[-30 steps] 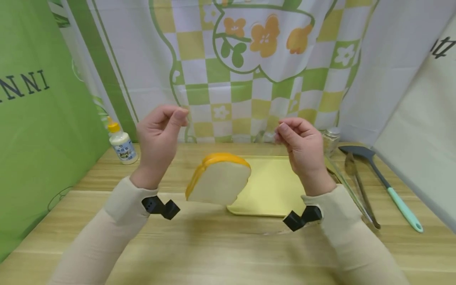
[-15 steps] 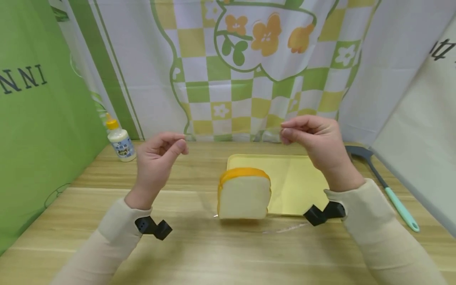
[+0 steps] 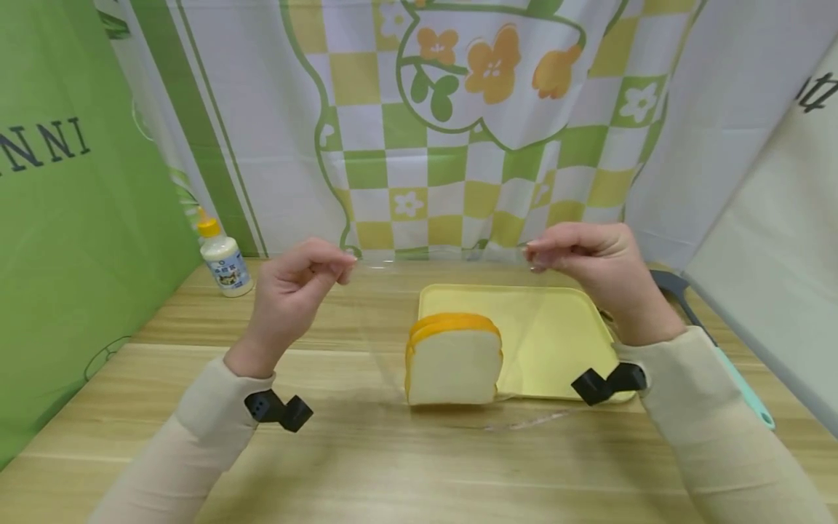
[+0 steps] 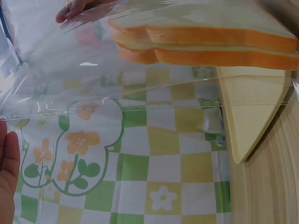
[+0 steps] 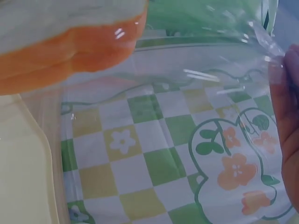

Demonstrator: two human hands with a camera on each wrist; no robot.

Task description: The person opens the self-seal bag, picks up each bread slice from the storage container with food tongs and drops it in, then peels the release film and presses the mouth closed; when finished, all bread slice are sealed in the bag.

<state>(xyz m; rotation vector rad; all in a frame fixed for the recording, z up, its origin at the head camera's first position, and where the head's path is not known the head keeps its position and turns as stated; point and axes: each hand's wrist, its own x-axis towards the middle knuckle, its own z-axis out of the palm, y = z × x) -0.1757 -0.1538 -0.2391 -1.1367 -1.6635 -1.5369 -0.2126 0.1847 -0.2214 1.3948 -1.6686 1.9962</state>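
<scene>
A clear plastic bag [image 4: 84, 65] is stretched between my two hands, its open edge at the top. Two thick bread slices [image 3: 455, 367] with orange crusts stand upright side by side low in the bag, overlapping the front left of the yellow tray [image 3: 556, 349] in the head view. My left hand [image 3: 294, 295] pinches the bag's upper left corner between thumb and fingers. At the upper right corner, my right hand [image 3: 599, 280] pinches the film the same way. In the right wrist view the film is pulled taut towards the fingertips [image 5: 276, 70].
A small bottle with a yellow cap [image 3: 227, 266] stands at the back left. On the right, my right arm partly covers a spatula [image 3: 669, 284] with a mint handle. A thin clear strip [image 3: 527, 422] lies on the wooden table [image 3: 366, 466]. A patterned curtain [image 3: 366, 131] hangs behind.
The bread, earlier tilted and further left, has swung right and down and now stands level. My left hand has lowered, and my right hand has moved right, spreading the bag wider.
</scene>
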